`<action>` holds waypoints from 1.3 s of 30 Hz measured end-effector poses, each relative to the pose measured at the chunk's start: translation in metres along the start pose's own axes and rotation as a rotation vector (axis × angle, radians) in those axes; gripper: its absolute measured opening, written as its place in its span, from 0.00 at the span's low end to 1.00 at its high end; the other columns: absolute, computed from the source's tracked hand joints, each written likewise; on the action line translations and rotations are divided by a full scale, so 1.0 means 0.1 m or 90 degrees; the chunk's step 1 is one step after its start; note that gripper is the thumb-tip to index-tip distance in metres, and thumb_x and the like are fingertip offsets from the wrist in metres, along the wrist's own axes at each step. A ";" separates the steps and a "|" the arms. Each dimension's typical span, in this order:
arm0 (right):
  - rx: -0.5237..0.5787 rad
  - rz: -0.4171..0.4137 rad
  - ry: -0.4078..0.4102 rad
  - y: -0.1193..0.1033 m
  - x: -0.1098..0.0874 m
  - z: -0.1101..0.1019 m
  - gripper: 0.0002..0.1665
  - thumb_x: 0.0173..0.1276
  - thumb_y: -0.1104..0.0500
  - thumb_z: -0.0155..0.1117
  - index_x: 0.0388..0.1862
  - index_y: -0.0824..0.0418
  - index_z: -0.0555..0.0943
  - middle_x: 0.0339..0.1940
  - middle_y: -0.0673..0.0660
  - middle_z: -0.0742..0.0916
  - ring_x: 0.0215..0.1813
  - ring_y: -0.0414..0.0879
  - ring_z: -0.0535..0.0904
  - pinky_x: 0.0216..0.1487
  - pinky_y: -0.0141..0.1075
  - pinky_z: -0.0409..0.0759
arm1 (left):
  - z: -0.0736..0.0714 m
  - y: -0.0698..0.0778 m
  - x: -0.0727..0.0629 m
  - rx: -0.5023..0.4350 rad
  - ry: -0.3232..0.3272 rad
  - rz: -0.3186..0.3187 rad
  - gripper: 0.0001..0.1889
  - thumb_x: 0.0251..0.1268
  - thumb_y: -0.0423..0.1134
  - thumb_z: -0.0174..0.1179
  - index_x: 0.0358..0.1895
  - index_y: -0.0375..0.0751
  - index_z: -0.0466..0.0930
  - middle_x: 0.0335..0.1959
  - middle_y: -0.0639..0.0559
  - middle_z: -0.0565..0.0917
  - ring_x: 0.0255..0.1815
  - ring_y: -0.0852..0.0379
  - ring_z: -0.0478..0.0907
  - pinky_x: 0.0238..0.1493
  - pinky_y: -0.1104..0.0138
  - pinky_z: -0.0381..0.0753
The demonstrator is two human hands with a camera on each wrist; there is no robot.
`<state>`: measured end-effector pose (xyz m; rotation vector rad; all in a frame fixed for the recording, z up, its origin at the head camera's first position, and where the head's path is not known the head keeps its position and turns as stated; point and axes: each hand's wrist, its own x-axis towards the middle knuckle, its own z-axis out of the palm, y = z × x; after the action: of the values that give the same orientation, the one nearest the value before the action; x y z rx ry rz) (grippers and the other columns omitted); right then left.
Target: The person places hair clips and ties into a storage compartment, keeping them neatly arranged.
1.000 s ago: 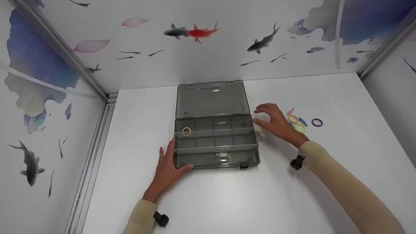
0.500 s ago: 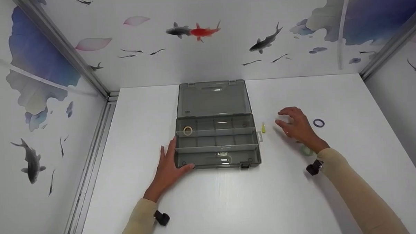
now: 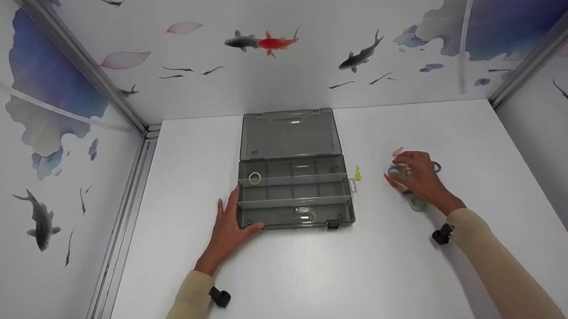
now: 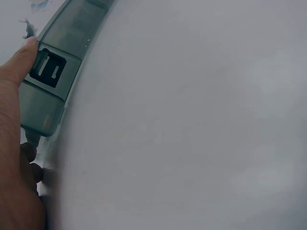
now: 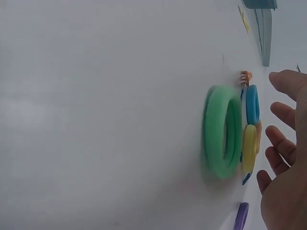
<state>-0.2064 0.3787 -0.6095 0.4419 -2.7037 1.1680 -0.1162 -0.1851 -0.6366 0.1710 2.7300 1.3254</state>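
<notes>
My left hand (image 3: 227, 230) rests at the near left corner of an open grey see-through compartment box (image 3: 294, 193). Its fingers lie along the left side and the thumb touches the front wall, as the left wrist view also shows. My right hand (image 3: 422, 176) is over a group of small rings and clips, fingers apart and loosely bent. In the right wrist view a green ring (image 5: 216, 132), a blue ring (image 5: 252, 105), a yellow ring (image 5: 248, 148) and a small orange toothed clip (image 5: 246, 76) lie near its fingertips, which grip nothing visible. My hand partly hides the group in the head view.
A beige ring (image 3: 249, 179) lies in the box's back left compartment. The lid (image 3: 290, 134) is folded back. A yellow clip (image 3: 358, 173) lies by the box's right side. A pink clip (image 3: 397, 151) and a purple ring (image 3: 438, 166) flank my right hand. Printed walls enclose the table.
My right hand has moved from the box's right edge rightward over the small rings and clips, uncovering the yellow clip. My left hand and the box have stayed put.
</notes>
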 end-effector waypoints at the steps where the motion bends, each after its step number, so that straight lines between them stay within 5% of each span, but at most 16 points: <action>1: -0.006 0.001 0.000 0.01 -0.01 -0.01 0.18 0.70 0.69 0.78 0.57 0.74 0.87 0.64 0.74 0.84 0.71 0.72 0.68 0.71 0.69 0.59 | 0.00 0.00 0.00 0.000 0.000 0.001 0.65 0.62 0.71 0.75 0.93 0.66 0.40 0.94 0.50 0.47 0.91 0.31 0.28 0.81 0.25 0.51; 7: -0.052 0.017 -0.019 0.08 -0.05 -0.08 0.25 0.69 0.64 0.82 0.62 0.70 0.87 0.70 0.76 0.79 0.76 0.77 0.61 0.67 0.80 0.52 | 0.00 0.02 -0.01 0.006 0.003 0.000 0.64 0.63 0.69 0.76 0.93 0.66 0.40 0.93 0.49 0.47 0.91 0.30 0.28 0.81 0.25 0.51; 24: -0.110 0.090 -0.076 0.11 -0.03 -0.08 0.27 0.70 0.61 0.79 0.66 0.66 0.86 0.78 0.73 0.71 0.81 0.75 0.55 0.71 0.79 0.49 | 0.00 0.01 -0.01 -0.001 0.007 0.002 0.64 0.63 0.70 0.76 0.93 0.67 0.40 0.94 0.52 0.47 0.91 0.30 0.27 0.80 0.24 0.52; 39: -0.123 0.028 -0.046 0.12 0.00 -0.05 0.23 0.68 0.61 0.81 0.59 0.70 0.87 0.74 0.75 0.76 0.78 0.78 0.59 0.65 0.81 0.54 | 0.01 0.00 0.00 0.002 0.007 0.003 0.65 0.62 0.71 0.76 0.93 0.67 0.40 0.93 0.50 0.47 0.91 0.30 0.28 0.81 0.25 0.51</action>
<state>-0.2103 0.3900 -0.6141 0.4059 -2.8665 0.9046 -0.1165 -0.1842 -0.6377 0.1714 2.7427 1.3280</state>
